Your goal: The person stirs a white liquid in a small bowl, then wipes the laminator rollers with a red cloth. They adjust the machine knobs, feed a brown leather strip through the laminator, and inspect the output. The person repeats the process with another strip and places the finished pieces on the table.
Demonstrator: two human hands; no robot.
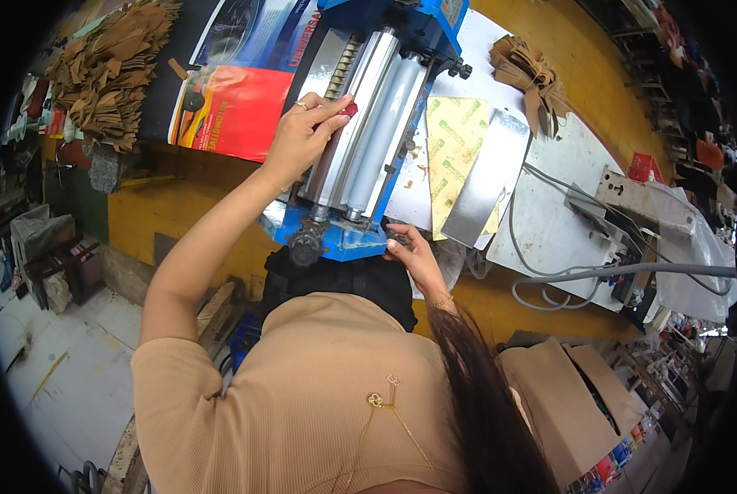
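A blue machine (pixel 360 247) with long shiny metal rollers (pixel 358 123) stands on the table edge right in front of me. My left hand (pixel 307 136) is over the rollers' left side, thumb and fingers pinched on a small red piece (pixel 349 109) whose kind I cannot make out. Beside that hand, a coiled spring-like part (pixel 344 70) runs along the machine. My right hand (pixel 418 259) is at the machine's near right corner, fingers closed round a small dark knob (pixel 396 234). Another dark round knob (pixel 307 244) sticks out at the near left corner.
Stacked brown leather pieces (pixel 113 74) lie far left, with a smaller bundle (pixel 529 74) at far right. A red printed sheet (pixel 233 111) lies left of the machine. Right of it are a yellow patterned sheet (pixel 453 156), a metal plate (pixel 492 177) and grey cables (pixel 632 270).
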